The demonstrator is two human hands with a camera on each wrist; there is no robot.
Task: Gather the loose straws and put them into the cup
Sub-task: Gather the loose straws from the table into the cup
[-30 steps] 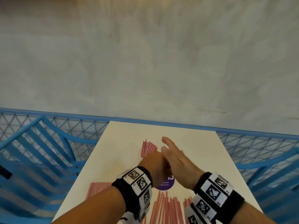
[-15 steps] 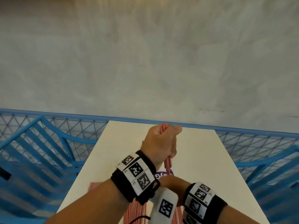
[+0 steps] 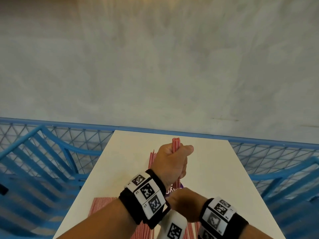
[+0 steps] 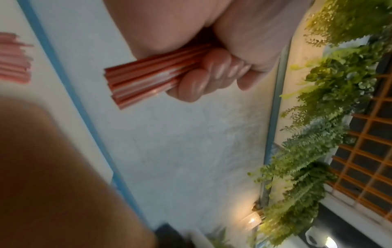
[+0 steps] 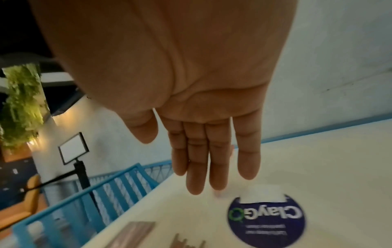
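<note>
My left hand [image 3: 172, 163] grips a bundle of red-and-white striped straws [image 3: 176, 144] upright above the middle of the white table [image 3: 215, 178]. The left wrist view shows the fingers [image 4: 203, 75] curled tight round the bundle [image 4: 144, 80]. My right hand [image 3: 184, 202] is lower and nearer to me, partly hidden behind the left wrist. In the right wrist view it [image 5: 212, 151] is flat with straight fingers and holds nothing. Loose straws lie in piles at the left [image 3: 103, 202], behind the left hand [image 3: 152, 158] and at the near edge [image 3: 191, 228]. No cup is in view.
A round purple sticker [image 5: 267, 221] is on the table under my right hand. Blue slatted chairs [image 3: 34, 169] stand on both sides, with a blue mesh fence [image 3: 259, 152] and a grey wall behind the table's far edge.
One second ago both hands met low over the straws. My left hand has since lifted a bundle upright, and my right hand has drawn back toward me.
</note>
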